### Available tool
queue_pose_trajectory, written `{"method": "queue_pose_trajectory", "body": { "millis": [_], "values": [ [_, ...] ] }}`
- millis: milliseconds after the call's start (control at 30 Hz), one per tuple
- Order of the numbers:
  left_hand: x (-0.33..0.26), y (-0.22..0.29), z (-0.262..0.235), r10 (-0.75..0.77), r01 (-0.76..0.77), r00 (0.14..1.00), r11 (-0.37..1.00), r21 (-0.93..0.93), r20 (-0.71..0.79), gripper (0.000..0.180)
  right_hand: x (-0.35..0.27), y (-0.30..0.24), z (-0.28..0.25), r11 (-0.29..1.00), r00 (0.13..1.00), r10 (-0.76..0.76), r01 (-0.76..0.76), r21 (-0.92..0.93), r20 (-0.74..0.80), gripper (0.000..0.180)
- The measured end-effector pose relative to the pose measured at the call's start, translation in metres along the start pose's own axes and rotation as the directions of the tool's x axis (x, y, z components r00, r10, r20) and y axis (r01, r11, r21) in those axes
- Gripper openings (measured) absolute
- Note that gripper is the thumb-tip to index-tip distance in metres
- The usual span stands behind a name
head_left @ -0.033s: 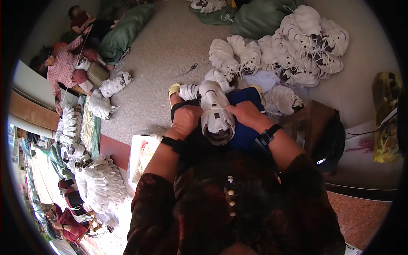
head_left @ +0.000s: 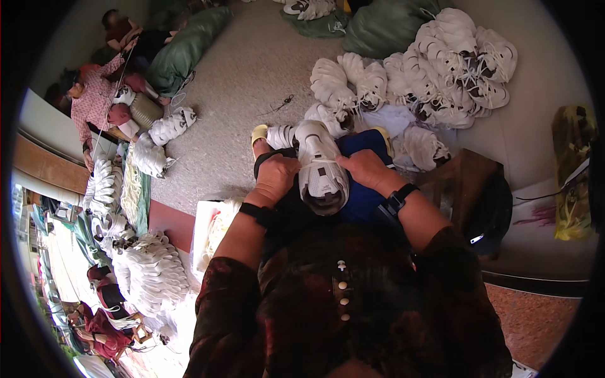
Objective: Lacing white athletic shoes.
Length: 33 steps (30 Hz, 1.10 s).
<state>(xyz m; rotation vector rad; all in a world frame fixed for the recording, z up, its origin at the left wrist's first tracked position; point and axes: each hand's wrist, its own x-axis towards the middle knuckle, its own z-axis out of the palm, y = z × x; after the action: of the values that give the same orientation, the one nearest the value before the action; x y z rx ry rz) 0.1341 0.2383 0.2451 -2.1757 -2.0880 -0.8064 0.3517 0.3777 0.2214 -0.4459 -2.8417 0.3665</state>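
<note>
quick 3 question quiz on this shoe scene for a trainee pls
1. True or false: both hands grip one white shoe on the lap.
2. Which wrist wears the black watch: A left, B right?
3. Fill in: the big pile of white shoes lies on the ____ floor.

Key
1. True: the left hand and the right hand hold its sides.
2. B; the left wrist has a plain black band.
3. Grey.
</note>
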Motion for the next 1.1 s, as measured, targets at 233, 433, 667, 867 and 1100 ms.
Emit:
{"method": "queue_pose_trajectory", "body": {
  "millis": [233, 433, 667, 867, 1100],
  "values": [
    [-0.029, -0.040, -0.008, -0.265, 0.370, 0.929, 0.718, -0.589, 0.260, 0.006, -0.015, 0.020, -0.035, 0.993, 0.997, 0.034, -0.025, 0.120, -0.074, 0.013],
    [-0.091, -0.114, -0.093, -0.474, 0.542, 0.838, 0.662, -0.518, 0.271, 0.008, -0.068, 0.109, -0.126, 0.963, 0.936, 0.268, -0.266, 0.041, -0.230, 0.012],
    [-0.196, -0.176, -0.207, -0.790, 0.784, 0.596, 0.533, -0.319, 0.146, 0.004, -0.157, 0.191, -0.236, 0.885, 0.810, 0.434, -0.465, 0.017, -0.394, 0.011],
    [-0.294, -0.234, -0.217, -0.858, 0.855, 0.506, 0.512, 0.086, 0.083, 0.031, -0.181, 0.209, -0.277, 0.818, 0.730, 0.423, -0.563, -0.121, -0.536, 0.013],
    [-0.081, -0.097, -0.058, -0.541, 0.531, 0.831, 0.696, -0.483, 0.133, 0.029, -0.137, 0.204, -0.298, 0.820, 0.622, 0.498, -0.564, 0.096, -0.604, 0.018]
  ]
}}
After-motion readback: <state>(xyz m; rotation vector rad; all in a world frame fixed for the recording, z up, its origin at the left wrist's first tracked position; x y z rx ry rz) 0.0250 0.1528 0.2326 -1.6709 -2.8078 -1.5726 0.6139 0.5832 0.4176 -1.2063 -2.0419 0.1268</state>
